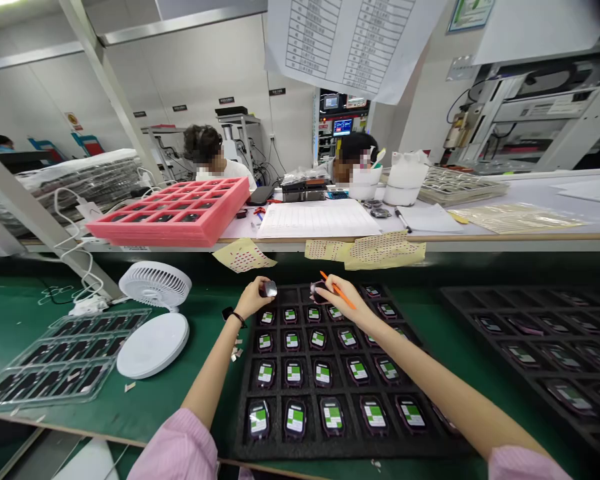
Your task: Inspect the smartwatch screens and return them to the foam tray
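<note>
A black foam tray (325,448) lies before me, its pockets holding smartwatch cases (293,415) that show green-and-white faces. Over its far left corner, my left hand (254,298) pinches a small, shiny, silvery square piece (270,289); its exact kind is unclear. My right hand (344,297), above the tray's back row, has its fingers closed on a dark smartwatch case (318,292). An orange pen-like stick (338,291) is also tucked in that hand, slanting across the fingers. The fingers and forearm cover some of the pockets.
A white fan (153,345) and a clear plastic tray (70,353) of dark parts stand left. Another black foam tray (540,340) lies right. Beyond is a raised shelf with a pink foam tray (180,220), paper sheets (317,219) and yellow sticker sheets (385,252) hanging over its edge. Two people sit behind.
</note>
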{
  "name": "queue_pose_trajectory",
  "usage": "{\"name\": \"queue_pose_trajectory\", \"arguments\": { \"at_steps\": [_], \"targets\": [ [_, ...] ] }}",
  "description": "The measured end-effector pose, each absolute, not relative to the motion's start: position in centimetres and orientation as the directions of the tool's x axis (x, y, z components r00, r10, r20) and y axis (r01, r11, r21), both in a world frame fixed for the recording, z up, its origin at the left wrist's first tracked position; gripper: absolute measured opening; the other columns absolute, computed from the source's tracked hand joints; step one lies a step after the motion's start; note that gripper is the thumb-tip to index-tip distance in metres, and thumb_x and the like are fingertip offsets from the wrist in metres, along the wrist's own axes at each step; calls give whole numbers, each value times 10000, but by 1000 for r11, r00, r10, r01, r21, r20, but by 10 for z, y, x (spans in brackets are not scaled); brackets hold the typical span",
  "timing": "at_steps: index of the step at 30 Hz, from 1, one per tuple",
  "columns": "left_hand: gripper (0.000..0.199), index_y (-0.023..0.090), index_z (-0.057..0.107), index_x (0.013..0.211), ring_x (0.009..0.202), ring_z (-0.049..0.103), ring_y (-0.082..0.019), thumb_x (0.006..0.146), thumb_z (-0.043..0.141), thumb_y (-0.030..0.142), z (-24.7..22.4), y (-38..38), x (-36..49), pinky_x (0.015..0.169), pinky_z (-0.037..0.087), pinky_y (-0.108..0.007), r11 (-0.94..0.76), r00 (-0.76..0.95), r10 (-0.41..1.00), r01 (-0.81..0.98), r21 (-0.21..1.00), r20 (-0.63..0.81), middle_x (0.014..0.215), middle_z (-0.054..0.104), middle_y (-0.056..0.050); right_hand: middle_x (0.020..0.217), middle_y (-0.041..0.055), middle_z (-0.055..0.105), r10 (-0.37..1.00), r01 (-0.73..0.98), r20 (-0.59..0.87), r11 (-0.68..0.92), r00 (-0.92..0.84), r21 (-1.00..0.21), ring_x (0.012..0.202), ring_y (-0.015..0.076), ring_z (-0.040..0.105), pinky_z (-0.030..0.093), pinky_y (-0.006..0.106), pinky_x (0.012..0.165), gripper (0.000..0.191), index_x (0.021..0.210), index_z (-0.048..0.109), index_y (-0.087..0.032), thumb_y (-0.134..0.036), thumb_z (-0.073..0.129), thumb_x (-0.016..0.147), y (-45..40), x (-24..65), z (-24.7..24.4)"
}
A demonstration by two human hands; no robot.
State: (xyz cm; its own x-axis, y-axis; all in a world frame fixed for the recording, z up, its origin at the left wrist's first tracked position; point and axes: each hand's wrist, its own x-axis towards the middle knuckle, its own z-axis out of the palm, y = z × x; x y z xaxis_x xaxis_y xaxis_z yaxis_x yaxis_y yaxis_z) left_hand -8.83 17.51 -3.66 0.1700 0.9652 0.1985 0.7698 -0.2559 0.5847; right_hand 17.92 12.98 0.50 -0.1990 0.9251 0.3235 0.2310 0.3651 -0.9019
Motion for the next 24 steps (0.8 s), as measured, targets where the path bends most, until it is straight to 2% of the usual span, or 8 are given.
{"name": "queue_pose_trajectory", "arguments": {
  "at_steps": [3, 6, 8, 10, 15, 19, 21, 24],
  "targets": [
    [374, 211, 638, 1014, 1155, 524, -294, 657, 746, 246, -55, 189, -103, 974, 423, -429, -250, 194, 968, 805, 538, 160, 1158, 610, -93, 583, -37, 450, 917, 341, 324, 389, -233, -856, 596, 144, 528, 436, 282, 592, 464, 586, 428, -191, -560, 656, 751, 160, 149, -8],
    [318, 238, 674, 1025, 1215, 485, -298, 718, 716, 309, -66, 190, -110, 1013, 395, -437, -265, 238, 964, 821, 506, 118, 1261, 562, -93, 862, 23, 610, 916, 435, 298, 392, -270, -811, 730, 145, 589, 503, 313, 677, 278, 913, 601, -140, -416, 572, 892, 177, 122, -18],
    [339, 238, 663, 1077, 1240, 465, -297, 753, 690, 335, -71, 186, -112, 1021, 391, -435, -276, 255, 961, 831, 483, 111, 1298, 536, -101, 1075, 60, 611, 919, 493, 278, 386, -281, -779, 888, 187, 617, 532, 364, 761, 289, 1111, 582, -144, -357, 554, 919, 183, 111, -25],
    [353, 230, 642, 1116, 1257, 445, -298, 782, 663, 343, -71, 180, -114, 1026, 384, -448, -284, 259, 959, 844, 456, 118, 1308, 524, -111, 1168, 74, 587, 926, 552, 256, 372, -279, -746, 982, 225, 608, 531, 404, 818, 319, 1172, 566, -153, -343, 563, 916, 186, 109, -31],
    [289, 205, 618, 1122, 1217, 465, -283, 861, 563, 317, -57, 169, -104, 1006, 396, -449, -313, 270, 949, 863, 398, 161, 1259, 539, -119, 1160, 78, 593, 960, 713, 187, 281, -209, -643, 968, 208, 613, 534, 398, 814, 304, 1164, 570, -159, -338, 562, 918, 195, 140, -45],
    [230, 207, 631, 1069, 1120, 525, -242, 896, 498, 278, -40, 172, -61, 967, 421, -403, -390, 348, 920, 846, 363, 179, 1174, 586, -85, 967, 63, 651, 986, 841, 148, 139, -71, -523, 837, 174, 642, 523, 352, 754, 253, 1052, 601, -136, -347, 509, 946, 199, 206, -50],
    [204, 216, 646, 1031, 1092, 542, -232, 886, 513, 266, -35, 176, -26, 951, 426, -385, -448, 418, 894, 827, 340, 160, 1133, 609, -66, 919, 141, 668, 987, 884, 157, 54, 22, -464, 851, 223, 657, 481, 337, 741, 271, 1032, 597, -98, -269, 391, 989, 198, 243, -53],
    [178, 226, 664, 991, 1090, 550, -226, 861, 549, 268, -33, 185, 34, 947, 424, -365, -523, 517, 849, 796, 305, 108, 1120, 619, -52, 971, 224, 659, 979, 912, 167, -43, 120, -407, 909, 263, 652, 453, 326, 739, 280, 1068, 568, -50, -216, 357, 988, 196, 285, -59]
  ]
}}
